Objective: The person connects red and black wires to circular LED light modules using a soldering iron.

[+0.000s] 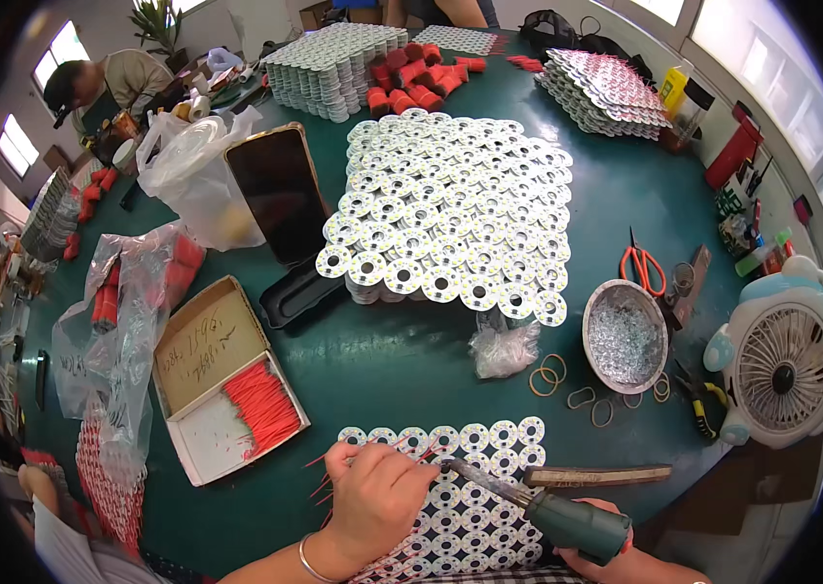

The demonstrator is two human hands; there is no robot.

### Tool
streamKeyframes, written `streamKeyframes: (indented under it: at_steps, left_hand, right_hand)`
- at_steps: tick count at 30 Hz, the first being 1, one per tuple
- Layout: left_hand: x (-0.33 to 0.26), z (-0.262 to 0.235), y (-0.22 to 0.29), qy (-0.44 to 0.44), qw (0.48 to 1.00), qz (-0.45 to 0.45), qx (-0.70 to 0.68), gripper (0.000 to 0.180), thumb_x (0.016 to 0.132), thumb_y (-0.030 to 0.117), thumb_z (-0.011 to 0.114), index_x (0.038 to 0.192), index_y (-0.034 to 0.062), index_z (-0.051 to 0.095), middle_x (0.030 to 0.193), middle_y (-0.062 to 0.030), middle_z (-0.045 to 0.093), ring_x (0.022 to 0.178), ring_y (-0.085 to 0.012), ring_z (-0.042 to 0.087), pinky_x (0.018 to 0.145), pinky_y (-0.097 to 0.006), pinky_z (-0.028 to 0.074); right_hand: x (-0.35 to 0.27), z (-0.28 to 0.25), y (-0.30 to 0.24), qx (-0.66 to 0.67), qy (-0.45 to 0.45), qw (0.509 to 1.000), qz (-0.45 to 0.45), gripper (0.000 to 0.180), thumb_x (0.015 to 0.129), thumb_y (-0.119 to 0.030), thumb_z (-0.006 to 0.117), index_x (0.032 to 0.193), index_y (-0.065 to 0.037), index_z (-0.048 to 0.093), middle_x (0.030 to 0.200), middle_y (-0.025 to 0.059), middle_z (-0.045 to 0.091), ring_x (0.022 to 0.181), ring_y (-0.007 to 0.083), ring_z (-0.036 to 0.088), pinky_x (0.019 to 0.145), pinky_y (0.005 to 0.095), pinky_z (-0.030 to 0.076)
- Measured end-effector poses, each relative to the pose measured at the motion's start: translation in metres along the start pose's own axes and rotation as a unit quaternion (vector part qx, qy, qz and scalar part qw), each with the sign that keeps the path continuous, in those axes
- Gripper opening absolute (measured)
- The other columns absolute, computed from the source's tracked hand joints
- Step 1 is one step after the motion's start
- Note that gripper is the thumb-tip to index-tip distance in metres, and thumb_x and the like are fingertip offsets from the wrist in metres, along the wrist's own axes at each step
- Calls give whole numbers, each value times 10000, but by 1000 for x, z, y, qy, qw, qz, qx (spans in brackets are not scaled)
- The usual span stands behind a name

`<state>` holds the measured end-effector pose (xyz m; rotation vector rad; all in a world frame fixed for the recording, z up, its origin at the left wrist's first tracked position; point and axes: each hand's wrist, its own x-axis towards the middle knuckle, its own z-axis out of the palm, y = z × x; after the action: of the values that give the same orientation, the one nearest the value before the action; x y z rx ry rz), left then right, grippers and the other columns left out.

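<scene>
A panel of round white circuit boards [475,521] lies at the table's near edge, in front of me. My left hand [372,496] is closed over its left part, with thin red wires [319,477] sticking out beside the fingers. The fingertips pinch near the top rows; the exact grip is partly hidden. My right hand [616,555] is wrapped round the green handle of a soldering iron [577,526]. Its metal tip points left and reaches the boards close to my left fingertips. Whether the tip touches a wire, I cannot tell.
An open cardboard box [212,389] of red wires lies left. Behind the panel rises a tall stack of board panels [450,204], beside a propped phone [280,190]. Right are a bowl [625,336], scissors [643,268], pliers [703,404], a wooden strip [596,475] and a fan [786,360].
</scene>
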<state>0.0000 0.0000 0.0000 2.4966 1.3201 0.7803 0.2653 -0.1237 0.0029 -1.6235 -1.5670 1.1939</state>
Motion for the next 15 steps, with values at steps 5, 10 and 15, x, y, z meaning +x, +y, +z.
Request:
streamKeyframes:
  at_steps: [5, 10, 15]
  left_hand:
    - [-1, -3, 2, 3, 1000, -1, 6, 152, 621, 109, 715, 759, 147, 662, 692, 47, 541, 737, -153, 503, 735, -389, 275]
    - [2, -4, 3, 7, 1000, 10, 8, 146, 629, 111, 711, 762, 147, 663, 685, 45, 534, 726, -152, 502, 733, -381, 282]
    - [1, -11, 2, -28, 999, 19, 29, 156, 642, 96, 696, 784, 150, 666, 694, 43, 525, 720, -154, 501, 731, -359, 306]
  right_hand:
    - [7, -5, -22, 21, -24, 997, -64, 554, 732, -127, 715, 1199, 20, 456, 1071, 153, 596, 1011, 260, 585, 844, 359, 475]
    - [20, -6, -26, 128, 39, 976, -174, 555, 731, -175, 723, 1189, 31, 486, 949, 138, 617, 763, 197, 622, 688, 314, 509]
    - [11, -7, -1, 136, 50, 987, -73, 535, 788, -245, 672, 1199, 34, 474, 738, 82, 605, 584, 134, 580, 546, 277, 490]
